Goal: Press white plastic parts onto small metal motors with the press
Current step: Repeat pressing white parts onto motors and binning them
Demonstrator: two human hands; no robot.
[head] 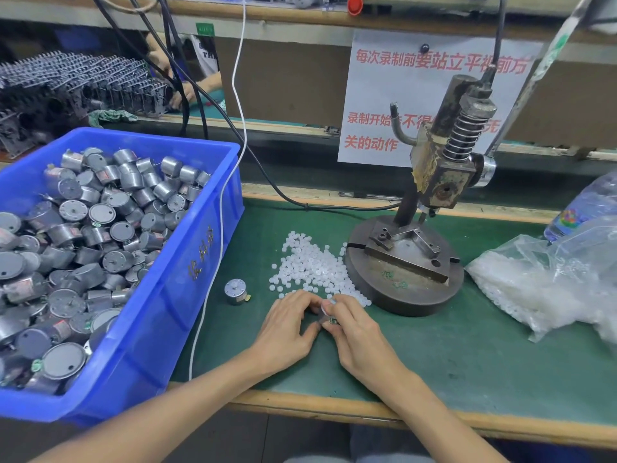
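Head view: your left hand [287, 329] and right hand [354, 335] meet on the green mat [467, 355], in front of the press [434, 182]. Both have fingers curled, pinching one held motor [325, 318] between them. A white speck shows at your right thumb, probably a white part being seated on the shaft, though it is too small to confirm. The step in hand appears to be pre-fitting, before pressing. The fixture [404, 262] on the press base holds nothing. The pile of white parts [314, 265] lies between your hands and the base, touching its edge. A spare motor [235, 291] stands alone near the blue bin [187, 295], which is full of motors. Next, the held motor needs setting upright in the fixture under the ram, with the part square on its shaft.
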